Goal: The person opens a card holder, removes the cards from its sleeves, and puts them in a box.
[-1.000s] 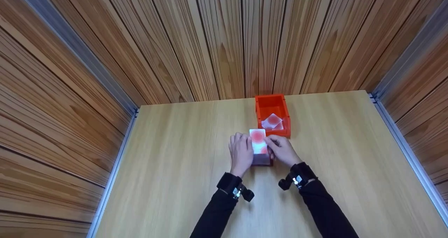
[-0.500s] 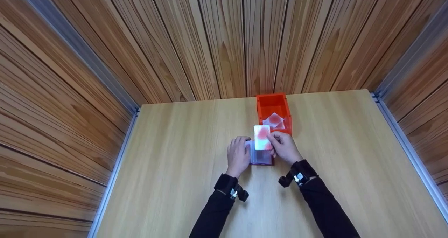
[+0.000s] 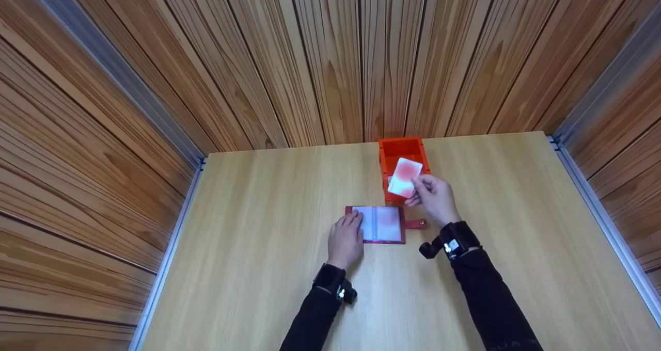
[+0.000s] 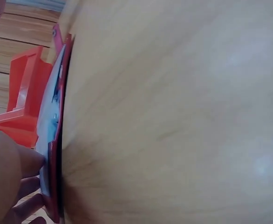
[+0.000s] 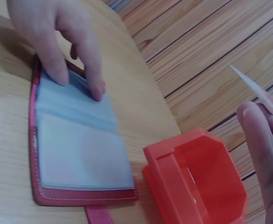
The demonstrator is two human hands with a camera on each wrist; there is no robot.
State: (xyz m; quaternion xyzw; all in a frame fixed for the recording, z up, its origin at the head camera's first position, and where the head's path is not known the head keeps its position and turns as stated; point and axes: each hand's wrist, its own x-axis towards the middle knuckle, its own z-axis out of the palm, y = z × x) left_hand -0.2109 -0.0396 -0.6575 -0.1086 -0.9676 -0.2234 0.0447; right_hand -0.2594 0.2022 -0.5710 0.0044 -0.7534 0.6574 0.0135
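A red card holder (image 3: 388, 224) lies spread open on the table, its clear plastic sleeves facing up and its snap strap pointing right. My left hand (image 3: 346, 241) rests its fingers on the holder's left page; the right wrist view shows those fingertips (image 5: 98, 91) pressing the plastic. Between thumb and fingers, my right hand (image 3: 436, 196) pinches a white card (image 3: 405, 177) with a reddish round patch. That card is held over the front part of an orange-red bin (image 3: 400, 145), tilted, and hides most of what lies inside the bin.
The bin stands behind the holder, near the table's back edge. Wood-panelled walls (image 3: 335, 62) rise behind and at both sides, with metal rails (image 3: 604, 232) along the side edges. Bare tabletop (image 3: 258, 227) stretches left of the holder.
My right hand has carried the card up and right, away from the holder to the bin. My left hand has shifted slightly left and down, and the holder's pages now lie flat in view.
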